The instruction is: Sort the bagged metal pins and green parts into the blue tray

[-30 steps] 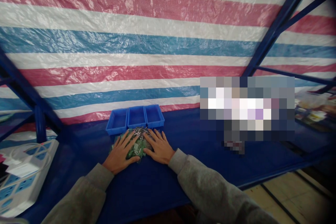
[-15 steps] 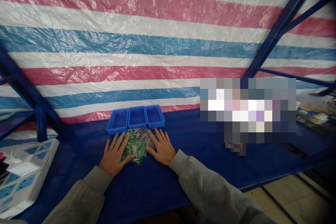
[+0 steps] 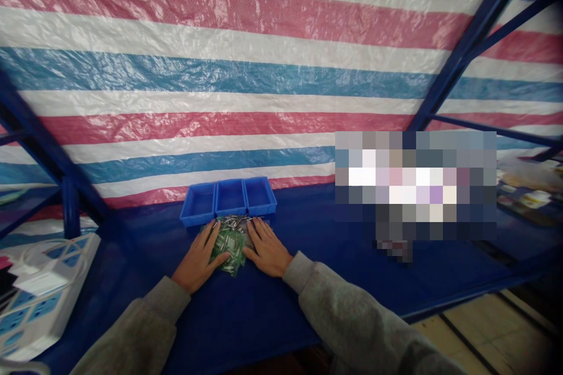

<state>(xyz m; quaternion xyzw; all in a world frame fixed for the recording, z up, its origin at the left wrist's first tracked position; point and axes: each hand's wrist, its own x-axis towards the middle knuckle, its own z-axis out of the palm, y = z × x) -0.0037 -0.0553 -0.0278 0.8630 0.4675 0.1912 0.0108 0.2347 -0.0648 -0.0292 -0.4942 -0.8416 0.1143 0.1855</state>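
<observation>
A heap of small green pieces and silvery metal pins lies on the blue table cloth, just in front of three blue plastic bins set side by side. My left hand lies flat at the heap's left edge, fingers stretched out over the green pieces. My right hand lies flat at the heap's right edge, fingers spread and touching the pins. Neither hand grips anything. Both arms wear grey sleeves.
A striped red, white and blue tarp hangs behind the table inside a blue metal frame. White power strips with cables sit at the left. A blurred patch covers things at the right. Floor shows at bottom right.
My hands spread apart from the heap half a second ago, then drew back in against its sides. The heap looks a little more gathered.
</observation>
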